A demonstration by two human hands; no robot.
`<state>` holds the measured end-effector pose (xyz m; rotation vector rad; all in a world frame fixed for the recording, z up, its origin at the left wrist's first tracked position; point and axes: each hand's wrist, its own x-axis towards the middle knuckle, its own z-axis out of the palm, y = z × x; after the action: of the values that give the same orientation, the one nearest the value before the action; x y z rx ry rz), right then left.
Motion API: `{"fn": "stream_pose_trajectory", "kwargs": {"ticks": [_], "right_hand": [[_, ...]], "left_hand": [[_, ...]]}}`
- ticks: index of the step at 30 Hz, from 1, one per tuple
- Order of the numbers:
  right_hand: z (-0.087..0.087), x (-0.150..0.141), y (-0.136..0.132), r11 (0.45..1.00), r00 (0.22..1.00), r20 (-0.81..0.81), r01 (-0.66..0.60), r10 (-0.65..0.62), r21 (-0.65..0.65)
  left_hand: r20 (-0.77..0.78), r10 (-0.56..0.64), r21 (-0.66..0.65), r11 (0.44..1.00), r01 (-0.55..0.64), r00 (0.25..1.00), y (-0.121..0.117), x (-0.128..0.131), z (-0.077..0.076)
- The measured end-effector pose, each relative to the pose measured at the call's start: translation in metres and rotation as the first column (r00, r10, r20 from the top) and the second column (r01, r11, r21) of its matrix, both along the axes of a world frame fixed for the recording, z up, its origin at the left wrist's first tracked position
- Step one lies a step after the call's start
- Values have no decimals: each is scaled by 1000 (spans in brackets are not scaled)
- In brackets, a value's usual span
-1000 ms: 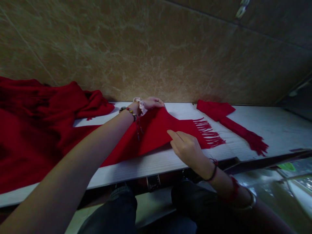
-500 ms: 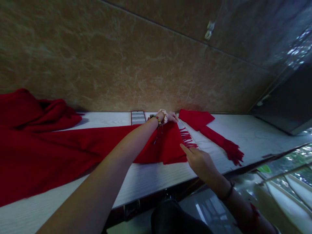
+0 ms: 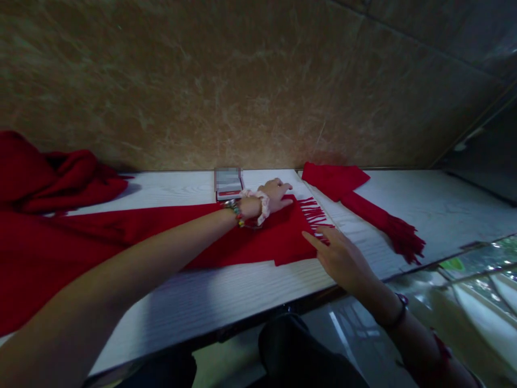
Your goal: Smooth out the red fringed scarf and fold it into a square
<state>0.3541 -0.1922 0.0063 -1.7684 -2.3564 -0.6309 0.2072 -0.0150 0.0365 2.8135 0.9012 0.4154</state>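
Observation:
A long red scarf (image 3: 169,234) lies flat across the white table (image 3: 210,291), its fringed end (image 3: 313,213) toward the right. My left hand (image 3: 274,194) rests palm down on the scarf's far corner near the fringe, fingers stretched out. My right hand (image 3: 341,258) lies flat at the scarf's near right corner, fingers spread on the cloth and fringe. Neither hand grips anything. A scrunchie and bead bracelets circle my left wrist.
A second red scarf (image 3: 359,202), folded with fringe, lies to the right. A heap of red cloth (image 3: 56,178) sits at the far left. A small box (image 3: 228,183) stands against the brown marble wall. The table's front edge runs close to my knees.
The scarf now lies flatter and straighter. Both hands have settled flat on its fringed end, the left one drawn slightly nearer. The view has shifted, so the small box shows more.

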Motion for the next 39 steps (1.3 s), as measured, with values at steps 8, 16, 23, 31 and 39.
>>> {"fn": "stream_pose_trajectory", "kwargs": {"ticks": [8, 16, 23, 31, 39], "right_hand": [[-5, 6, 14, 950, 949, 47, -308, 311, -52], [-6, 13, 19, 949, 960, -61, -280, 273, -148], [-12, 24, 9, 933, 953, -113, -298, 280, -203], [-6, 20, 8, 929, 944, -244, -283, 224, -239], [-6, 22, 7, 895, 929, -221, -353, 298, -274]], "left_hand": [[-447, -48, -159, 987, -26, 893, -87, -114, -6], [-462, -39, -200, 978, -62, 886, -86, -130, 7], [-470, -77, -248, 968, -48, 880, -111, -132, 0], [-405, -94, -305, 952, -37, 909, -110, -134, 17], [-467, -143, -329, 944, -21, 873, -121, -140, -1]]}}
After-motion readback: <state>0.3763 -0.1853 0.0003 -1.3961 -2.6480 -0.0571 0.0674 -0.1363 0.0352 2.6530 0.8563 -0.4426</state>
